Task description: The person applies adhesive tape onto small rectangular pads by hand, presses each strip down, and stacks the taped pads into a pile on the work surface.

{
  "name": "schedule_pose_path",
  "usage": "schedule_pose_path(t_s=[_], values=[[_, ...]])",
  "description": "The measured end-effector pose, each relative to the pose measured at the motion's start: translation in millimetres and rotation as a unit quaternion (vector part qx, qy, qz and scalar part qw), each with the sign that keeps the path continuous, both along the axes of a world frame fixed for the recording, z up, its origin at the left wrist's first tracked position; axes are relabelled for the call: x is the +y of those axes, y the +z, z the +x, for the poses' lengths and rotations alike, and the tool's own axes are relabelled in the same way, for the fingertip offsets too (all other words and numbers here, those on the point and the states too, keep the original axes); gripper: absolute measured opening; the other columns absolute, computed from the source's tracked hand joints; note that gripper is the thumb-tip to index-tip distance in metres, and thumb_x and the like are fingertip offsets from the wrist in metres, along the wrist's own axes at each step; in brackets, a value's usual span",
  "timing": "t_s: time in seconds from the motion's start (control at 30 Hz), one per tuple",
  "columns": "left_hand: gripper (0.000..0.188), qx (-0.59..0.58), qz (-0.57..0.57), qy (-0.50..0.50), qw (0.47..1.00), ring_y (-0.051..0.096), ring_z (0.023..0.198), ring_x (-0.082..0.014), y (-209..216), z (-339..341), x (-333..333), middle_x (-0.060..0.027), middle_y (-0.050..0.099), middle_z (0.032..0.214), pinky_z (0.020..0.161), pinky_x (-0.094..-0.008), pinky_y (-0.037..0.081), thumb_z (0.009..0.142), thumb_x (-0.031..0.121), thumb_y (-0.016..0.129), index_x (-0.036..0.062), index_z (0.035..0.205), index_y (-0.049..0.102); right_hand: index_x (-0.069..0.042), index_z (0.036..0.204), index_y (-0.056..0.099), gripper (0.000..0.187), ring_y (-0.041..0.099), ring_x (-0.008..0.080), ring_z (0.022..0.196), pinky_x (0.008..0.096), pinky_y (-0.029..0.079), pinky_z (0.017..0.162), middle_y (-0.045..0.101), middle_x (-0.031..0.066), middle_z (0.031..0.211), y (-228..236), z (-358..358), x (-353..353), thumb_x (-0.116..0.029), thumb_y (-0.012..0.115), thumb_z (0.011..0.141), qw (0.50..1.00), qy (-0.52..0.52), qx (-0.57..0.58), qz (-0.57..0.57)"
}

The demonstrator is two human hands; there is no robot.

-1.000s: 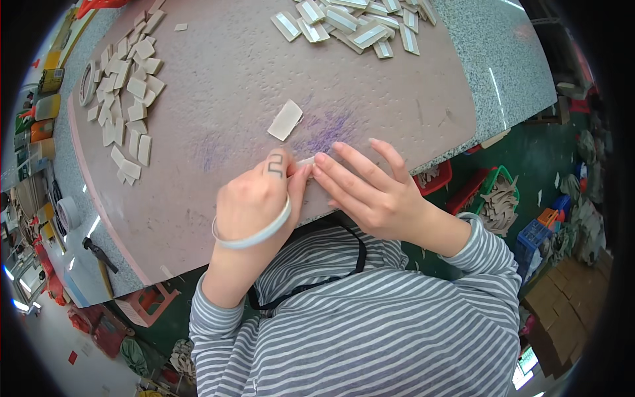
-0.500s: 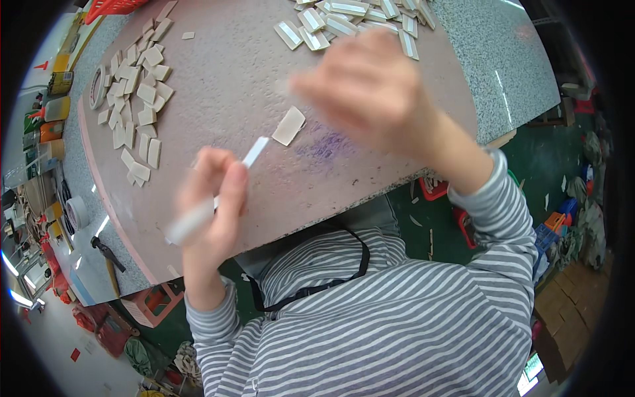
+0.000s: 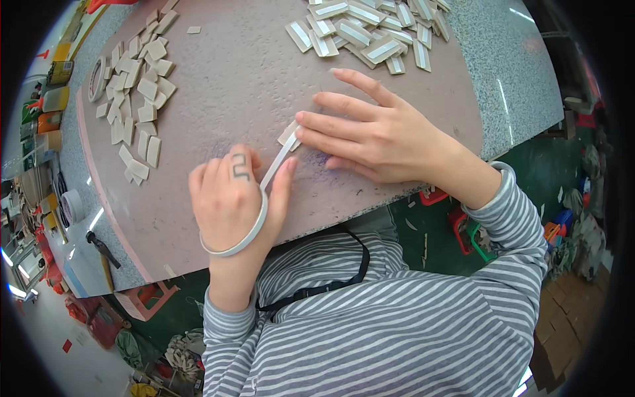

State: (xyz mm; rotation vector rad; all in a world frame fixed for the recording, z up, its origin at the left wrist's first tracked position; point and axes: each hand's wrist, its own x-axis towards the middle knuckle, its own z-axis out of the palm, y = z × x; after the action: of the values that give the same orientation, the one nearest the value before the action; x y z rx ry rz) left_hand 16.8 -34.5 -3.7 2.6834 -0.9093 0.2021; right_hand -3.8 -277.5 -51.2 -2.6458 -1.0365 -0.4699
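Note:
My left hand (image 3: 229, 202) is curled, with a thin roll of white double-sided tape (image 3: 256, 227) looped around it. From the roll a tape strip (image 3: 278, 162) runs taut, past my left thumb, to a small beige rectangular piece (image 3: 286, 135) lying on the table. My right hand (image 3: 377, 137) lies with its fingers stretched and spread. Its fingertips press on the tape's end at the right side of that piece and cover part of it.
Loose beige pieces (image 3: 149, 88) are heaped at the left, beside a standing tape roll (image 3: 97, 78). At the far right lie many taped pieces (image 3: 354, 32) with white strips. A hammer (image 3: 100, 250) rests near the table's left edge. A pink stool (image 3: 147, 301) stands below.
My right hand came down from above the table onto the piece and was blurred before. My left hand moved slightly right, and the tape strip now reaches onto the piece. One more taped piece lies by the far-right heap.

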Motion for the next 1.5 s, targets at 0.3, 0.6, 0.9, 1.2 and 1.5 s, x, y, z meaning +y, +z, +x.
schedule_pose_path(t_s=[0.3, 0.6, 0.9, 1.2, 1.5], values=[[0.019, -0.012, -0.163, -0.158, 0.974, 0.048, 0.053, -0.0224, 24.4, -17.3, 26.9, -0.0037, 0.048, 0.061, 0.053, -0.0359, 0.04, 0.086, 0.004, 0.077, 0.0043, 0.079, 0.06, -0.014, 0.105, 0.075, 0.02, 0.061, 0.0172, 0.105, 0.0459, 0.037, 0.113, 0.066, -0.0042, 0.102, 7.4, 22.3, 17.8, -0.018, 0.074, 0.085, 0.999, 0.031, -0.007, 0.007], [0.017, 0.413, -0.235, 0.057, 0.878, 0.057, 0.059, -0.0269, 5.3, 8.3, 37.3, -0.0112, 0.059, 0.069, 0.058, -0.0355, 0.046, 0.101, 0.012, 0.065, 0.0007, 0.089, 0.063, -0.009, 0.099, 0.078, 0.014, 0.062, 0.0244, 0.094, 0.0396, 0.048, 0.083, 0.065, 0.0062, 0.096, 3.5, -20.5, 43.8, -0.014, 0.078, 0.086, 0.957, -0.133, 0.067, 0.248], [0.02, 0.242, -0.063, -0.025, 0.968, 0.069, 0.069, -0.0364, -10.1, 3.3, -6.2, -0.0152, 0.068, 0.073, 0.064, -0.0451, 0.051, 0.1, 0.02, 0.069, 0.0029, 0.091, 0.065, -0.008, 0.125, 0.075, 0.038, 0.062, 0.0242, 0.125, 0.049, 0.038, 0.113, 0.07, 0.0065, 0.13, 5.4, -61.3, 34.6, -0.026, 0.075, 0.092, 0.987, -0.12, 0.075, 0.074], [0.022, 0.006, -0.043, -0.187, 0.981, 0.052, 0.057, -0.0238, -4.4, -2.5, 29.6, -0.0053, 0.051, 0.065, 0.059, -0.0363, 0.041, 0.082, 0.009, 0.08, 0.0081, 0.079, 0.059, -0.009, 0.125, 0.073, 0.041, 0.061, 0.0175, 0.121, 0.051, 0.033, 0.115, 0.069, 0.0026, 0.119, 6.1, -48.2, 35.9, -0.033, 0.068, 0.093, 0.995, -0.071, -0.042, -0.064], [0.021, 0.021, -0.198, -0.102, 0.975, 0.067, 0.084, -0.0295, -9.1, 13.9, 48.5, -0.0095, 0.071, 0.091, 0.072, -0.0355, 0.052, 0.082, 0.005, 0.082, 0.0051, 0.092, 0.064, -0.006, 0.094, 0.075, 0.015, 0.065, 0.0197, 0.08, 0.04, 0.052, 0.079, 0.065, 0.0027, 0.083, 41.8, 45.8, 6.1, -0.016, 0.078, 0.083, 0.989, 0.004, -0.12, 0.086]])
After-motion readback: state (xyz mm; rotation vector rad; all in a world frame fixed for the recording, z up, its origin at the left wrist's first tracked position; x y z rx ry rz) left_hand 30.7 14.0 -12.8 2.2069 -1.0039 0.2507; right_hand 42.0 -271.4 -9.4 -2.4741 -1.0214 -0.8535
